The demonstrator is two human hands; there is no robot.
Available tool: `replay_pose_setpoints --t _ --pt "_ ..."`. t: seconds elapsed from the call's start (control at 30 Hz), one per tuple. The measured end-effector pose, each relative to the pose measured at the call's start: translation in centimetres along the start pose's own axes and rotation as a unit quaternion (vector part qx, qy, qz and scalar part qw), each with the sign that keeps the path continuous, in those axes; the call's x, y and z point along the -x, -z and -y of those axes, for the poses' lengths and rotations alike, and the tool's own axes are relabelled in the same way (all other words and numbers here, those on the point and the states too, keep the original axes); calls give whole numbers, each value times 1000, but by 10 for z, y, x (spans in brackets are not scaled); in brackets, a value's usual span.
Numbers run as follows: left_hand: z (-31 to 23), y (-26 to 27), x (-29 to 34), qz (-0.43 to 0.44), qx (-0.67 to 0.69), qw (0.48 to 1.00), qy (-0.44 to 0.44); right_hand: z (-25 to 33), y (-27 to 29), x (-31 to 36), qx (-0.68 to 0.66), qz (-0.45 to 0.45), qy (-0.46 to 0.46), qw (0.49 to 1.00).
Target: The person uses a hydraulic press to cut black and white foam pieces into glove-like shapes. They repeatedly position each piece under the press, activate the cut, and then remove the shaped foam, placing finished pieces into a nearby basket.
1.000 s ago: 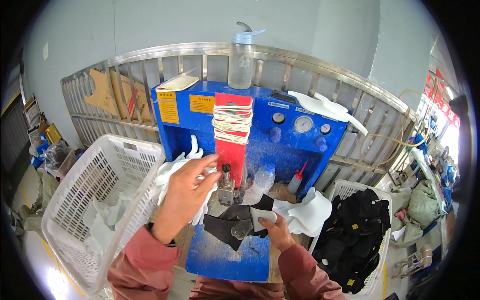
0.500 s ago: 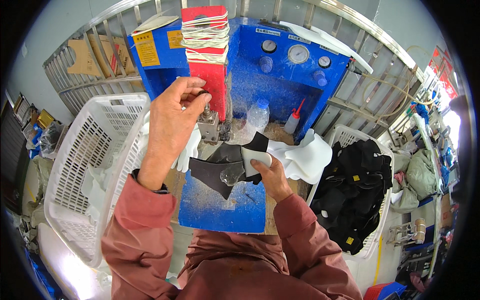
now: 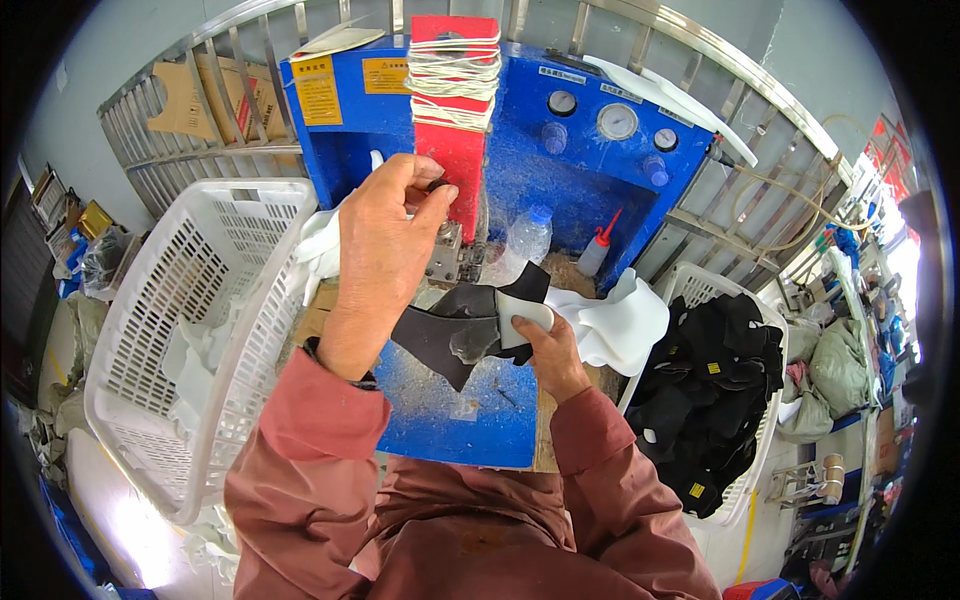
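Observation:
My left hand is raised in front of the red upright post. Its thumb and fingertips pinch a small black knob, which sits above a metal block. My right hand grips a dark grey, irregularly cut sheet piece together with a small white pad, its thumb pressing on the pad. A clear, glossy patch shows on the dark sheet. These pieces are held over a blue board on the bench.
Behind stands a blue machine with gauges and knobs; white cord wraps the post. A clear bottle and a red-tipped squeeze bottle stand inside. White shaped pieces lie right. A white basket is left; black pieces fill another, right.
The whole view has shifted, so the machine appears farther right. My left hand keeps its pinch on the knob, its wrist slightly turned. My right hand still grips the same pieces.

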State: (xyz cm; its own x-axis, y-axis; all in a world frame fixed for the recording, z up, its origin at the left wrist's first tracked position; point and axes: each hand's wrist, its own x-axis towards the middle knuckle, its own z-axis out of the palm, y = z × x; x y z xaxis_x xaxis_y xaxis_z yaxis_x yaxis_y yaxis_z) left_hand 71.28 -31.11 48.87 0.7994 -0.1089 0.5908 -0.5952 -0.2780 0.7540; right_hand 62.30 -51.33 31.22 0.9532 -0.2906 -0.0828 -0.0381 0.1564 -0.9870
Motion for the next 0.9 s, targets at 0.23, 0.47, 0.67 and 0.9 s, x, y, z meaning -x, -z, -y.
replay_pose_setpoints --t 0.23,0.47,0.67,0.9 --pt "65 46 44 -42 97 992 71 -7 9 -7 -76 3 -14 997" --pt "151 47 152 61 280 872 397 -7 11 -10 -142 9 -23 990" --pt "160 28 146 54 400 817 411 -6 7 -18 -147 19 -40 988" --pt "181 28 144 6 416 804 425 -12 6 -56 -31 17 -71 997"
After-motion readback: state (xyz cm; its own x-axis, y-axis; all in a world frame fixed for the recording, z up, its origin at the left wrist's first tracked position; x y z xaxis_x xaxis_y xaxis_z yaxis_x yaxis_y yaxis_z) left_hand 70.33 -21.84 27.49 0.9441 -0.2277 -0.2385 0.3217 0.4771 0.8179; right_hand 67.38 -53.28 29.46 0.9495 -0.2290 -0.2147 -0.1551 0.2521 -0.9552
